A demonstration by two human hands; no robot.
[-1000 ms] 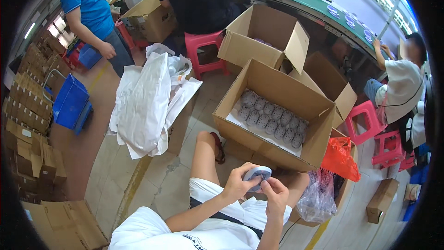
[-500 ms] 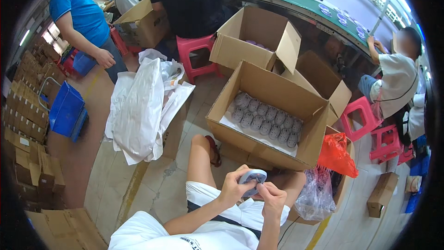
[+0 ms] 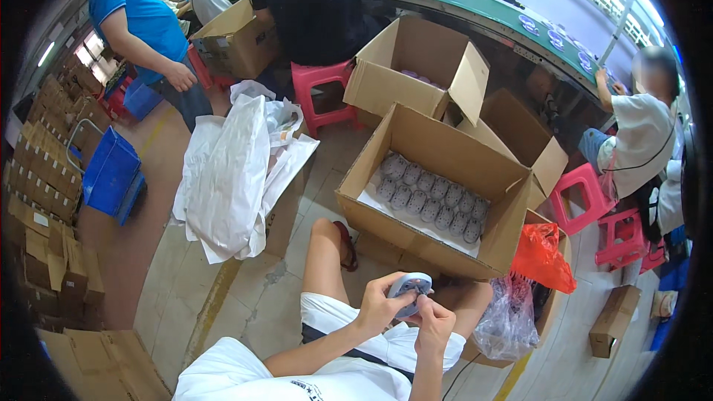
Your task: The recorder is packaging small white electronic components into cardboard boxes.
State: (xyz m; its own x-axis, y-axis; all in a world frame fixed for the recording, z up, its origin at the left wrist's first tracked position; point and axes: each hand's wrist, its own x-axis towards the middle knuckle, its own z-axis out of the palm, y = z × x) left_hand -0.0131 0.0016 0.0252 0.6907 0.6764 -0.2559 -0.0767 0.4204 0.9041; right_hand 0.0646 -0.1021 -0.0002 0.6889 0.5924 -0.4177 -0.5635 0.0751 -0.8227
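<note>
A small blue-grey clog is held up over my lap, its opening turned toward me. My left hand grips it from the left side, with the thumb reaching inside. My right hand pinches at the clog's inner right edge; its fingertips overlap the shoe, and any small part between them is hidden. Just beyond my knees stands an open cardboard box. Inside it, rows of grey clogs with holes lie close together on a white sheet.
White plastic wrapping covers a carton to the left. On the right, a red bag and clear plastic fill another box. Behind are more cartons, pink stools, a green conveyor and several people.
The whole view has shifted slightly, the surroundings sitting a little lower and to the right. Both hands remain on the clog, with the right fingers slightly changed in position.
</note>
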